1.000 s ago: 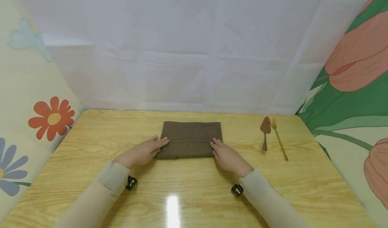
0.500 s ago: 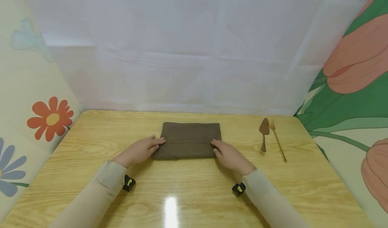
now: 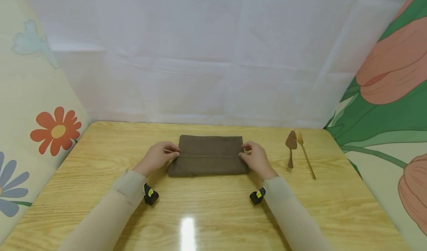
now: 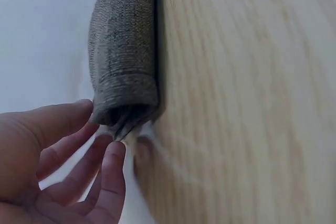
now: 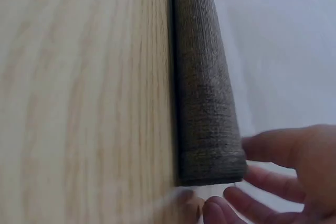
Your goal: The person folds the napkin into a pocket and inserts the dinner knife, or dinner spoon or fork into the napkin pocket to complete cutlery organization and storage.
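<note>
A brown woven cloth (image 3: 211, 152), folded into a flat rectangle, lies on the table with a fold line running across its middle. My left hand (image 3: 158, 157) is at its left edge, thumb and fingertips bent together at the side near that line. In the left wrist view the thumb (image 4: 63, 119) meets the rolled end of the cloth (image 4: 126, 45), where layers show inside. On the opposite edge, my right hand (image 3: 258, 158) pinches the side in the same way. The right wrist view shows that thumb (image 5: 273, 146) against the corner of the cloth (image 5: 207, 103).
To the right on the wooden table (image 3: 213, 210) lie a cake server (image 3: 291, 141) and a gold fork (image 3: 306, 156), side by side. A white sheet (image 3: 207, 58) hangs behind the table. Flower-printed panels stand at the left (image 3: 30, 95) and right (image 3: 393, 132).
Both hands have gone from resting straight fingers on top of the cloth to bending thumb and fingers at its side edges, slightly farther forward. The cloth has stayed about where it was.
</note>
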`<state>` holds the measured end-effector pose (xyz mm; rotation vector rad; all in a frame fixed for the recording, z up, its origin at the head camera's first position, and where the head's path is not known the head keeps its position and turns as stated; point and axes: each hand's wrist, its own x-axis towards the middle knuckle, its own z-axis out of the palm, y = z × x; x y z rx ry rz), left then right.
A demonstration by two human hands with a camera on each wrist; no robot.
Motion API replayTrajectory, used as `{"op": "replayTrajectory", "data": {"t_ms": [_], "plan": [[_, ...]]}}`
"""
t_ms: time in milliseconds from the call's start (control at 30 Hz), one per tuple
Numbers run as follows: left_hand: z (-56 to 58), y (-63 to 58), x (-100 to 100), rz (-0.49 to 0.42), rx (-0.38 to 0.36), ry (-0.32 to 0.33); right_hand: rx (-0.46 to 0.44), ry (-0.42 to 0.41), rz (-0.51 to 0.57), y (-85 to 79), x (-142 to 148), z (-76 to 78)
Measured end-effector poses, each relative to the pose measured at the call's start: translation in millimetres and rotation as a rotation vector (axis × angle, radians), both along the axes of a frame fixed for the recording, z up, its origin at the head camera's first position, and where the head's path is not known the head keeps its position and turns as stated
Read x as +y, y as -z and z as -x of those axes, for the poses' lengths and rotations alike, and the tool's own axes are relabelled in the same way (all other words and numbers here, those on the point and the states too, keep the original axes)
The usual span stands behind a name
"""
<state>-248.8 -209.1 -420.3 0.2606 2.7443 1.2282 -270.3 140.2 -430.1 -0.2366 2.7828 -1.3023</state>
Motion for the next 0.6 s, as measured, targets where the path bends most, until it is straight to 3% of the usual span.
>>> {"op": "replayTrajectory", "data": {"t_ms": [333,600], "plan": [[10.3,4.8,8,0.004,-0.031,-0.058,-0.119,0.058,-0.052,2.3,-2,8.4],[15.8,-4.1,13,0.065,-0.124,-0.052,-0.234,0.076,-0.089,0.7,-2,20.3]]}}
